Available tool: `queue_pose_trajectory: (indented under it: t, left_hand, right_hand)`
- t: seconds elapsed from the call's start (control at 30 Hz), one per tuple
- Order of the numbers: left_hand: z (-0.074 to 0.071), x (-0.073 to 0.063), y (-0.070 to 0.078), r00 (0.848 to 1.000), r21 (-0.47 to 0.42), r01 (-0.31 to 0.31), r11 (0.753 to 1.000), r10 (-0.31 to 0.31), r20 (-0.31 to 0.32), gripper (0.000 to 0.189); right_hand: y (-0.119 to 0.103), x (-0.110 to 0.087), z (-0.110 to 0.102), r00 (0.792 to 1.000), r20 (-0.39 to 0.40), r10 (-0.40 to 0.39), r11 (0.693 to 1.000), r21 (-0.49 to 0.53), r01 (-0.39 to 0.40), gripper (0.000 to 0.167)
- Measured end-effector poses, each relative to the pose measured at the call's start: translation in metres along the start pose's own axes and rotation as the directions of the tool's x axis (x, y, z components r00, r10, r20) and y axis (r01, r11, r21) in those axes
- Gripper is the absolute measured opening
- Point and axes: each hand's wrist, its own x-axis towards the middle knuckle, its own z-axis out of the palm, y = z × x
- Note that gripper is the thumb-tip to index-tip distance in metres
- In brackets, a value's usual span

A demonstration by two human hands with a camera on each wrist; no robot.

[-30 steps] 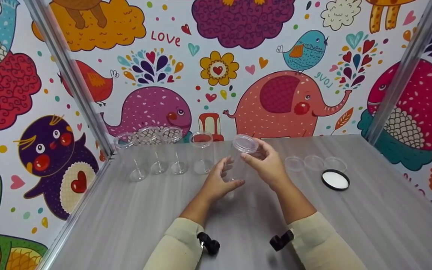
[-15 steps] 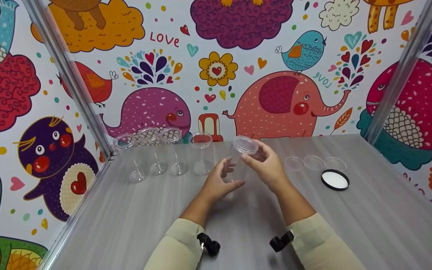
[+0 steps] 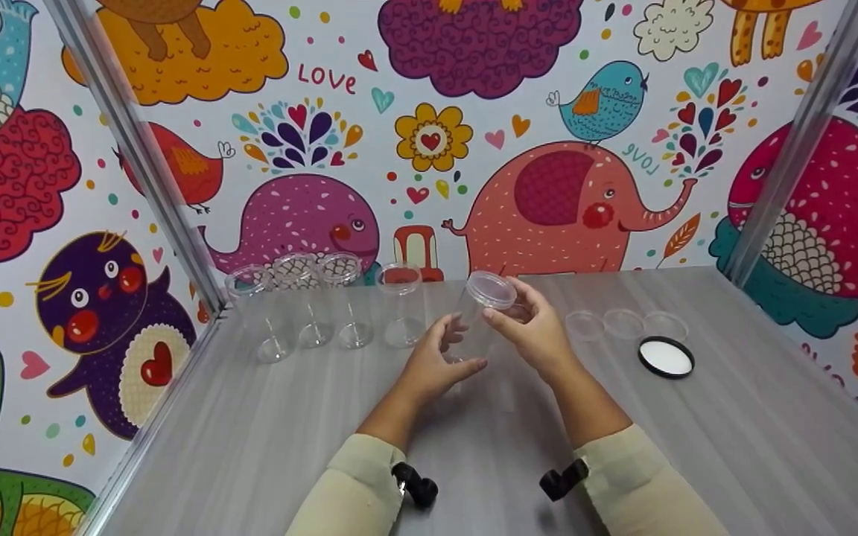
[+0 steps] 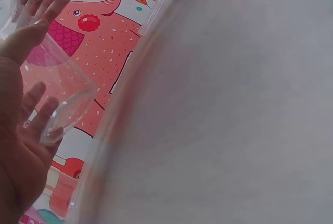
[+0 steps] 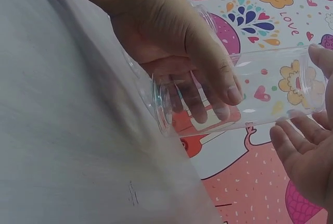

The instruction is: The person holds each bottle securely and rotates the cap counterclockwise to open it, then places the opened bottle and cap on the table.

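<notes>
In the head view a clear plastic jar (image 3: pixel 477 324) is held above the table, leaning slightly right, with a clear lid (image 3: pixel 491 289) on its top. My left hand (image 3: pixel 433 361) holds the lower part, fingers behind and thumb in front. At the top, my right hand (image 3: pixel 537 335) grips the lid's rim between thumb and fingers. The left wrist view has the jar's base (image 4: pixel 67 114) in the curve of the left hand (image 4: pixel 23 156). Seen from the right wrist, the jar lies across the view, the left hand's (image 5: pixel 171 36) fingers showing through its wall.
To the left stand several clear jars (image 3: pixel 401 309) with open tops. On the right lie three clear lids (image 3: pixel 624 324) beside a black-rimmed white disc (image 3: pixel 666 357). The grey table (image 3: pixel 265 447) meets a patterned wall (image 3: pixel 429 216) behind.
The jar's top has tipped slightly to the right and down, the right hand moving a little with it. The left hand stays in place.
</notes>
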Motion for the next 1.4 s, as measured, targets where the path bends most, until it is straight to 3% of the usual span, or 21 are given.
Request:
queue_pose_trajectory:
  t: [0.13, 0.27, 0.57, 1.07, 1.4]
  left_hand:
    - [0.001, 0.000, 0.002, 0.999, 0.027, 0.031, 0.999, -0.030, -0.014, 0.097]
    - [0.003, -0.001, 0.004, 0.999, 0.063, 0.040, 0.997, -0.040, -0.010, 0.096]
    - [0.006, -0.002, 0.002, 1.000, 0.088, -0.008, 0.996, 0.006, 0.016, 0.094]
    - [0.003, -0.002, 0.002, 1.000, 0.118, 0.012, 0.993, -0.011, -0.007, 0.093]
    - [0.004, -0.002, 0.002, 0.999, 0.076, 0.021, 0.997, -0.023, 0.027, 0.088]
  right_hand:
    - [0.000, 0.000, -0.003, 0.998, -0.029, -0.050, 0.994, -0.096, 0.047, 0.084]
    - [-0.003, -0.002, -0.005, 0.993, -0.066, -0.097, 0.975, -0.209, 0.081, 0.076]
    - [-0.011, -0.007, -0.003, 0.975, -0.132, -0.179, 0.926, -0.357, 0.122, 0.056]
    - [-0.014, -0.006, -0.004, 0.974, -0.067, -0.216, 0.922, -0.343, 0.181, 0.047]
    - [-0.012, -0.006, -0.008, 0.976, -0.035, -0.217, 0.960, -0.188, 0.206, 0.035]
